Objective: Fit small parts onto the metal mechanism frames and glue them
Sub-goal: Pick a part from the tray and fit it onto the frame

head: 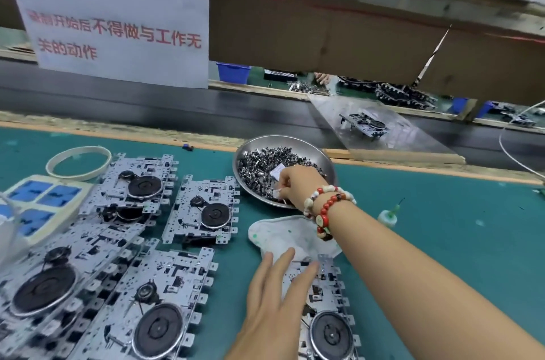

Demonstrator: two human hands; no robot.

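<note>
Several metal mechanism frames with black wheels lie on the green mat, one in the middle point(206, 209) and others at the lower left point(147, 309). A round steel dish point(309, 150) holds a heap of small dark parts point(259, 165). My right hand point(295, 185), with bead bracelets on the wrist, reaches into the dish and its curled fingertips pinch at the small parts. My left hand point(274, 297) lies with straight fingers on the nearest frame point(327, 309) at the bottom centre. A small glue bottle point(388, 216) with a green tip stands to the right.
A stained white cloth point(283, 234) lies between the dish and the nearest frame. A white ring point(78, 163) and a white tray with blue pads point(41, 206) sit at the left. A conveyor belt point(206, 112) runs behind the mat, carrying one assembly point(365, 123).
</note>
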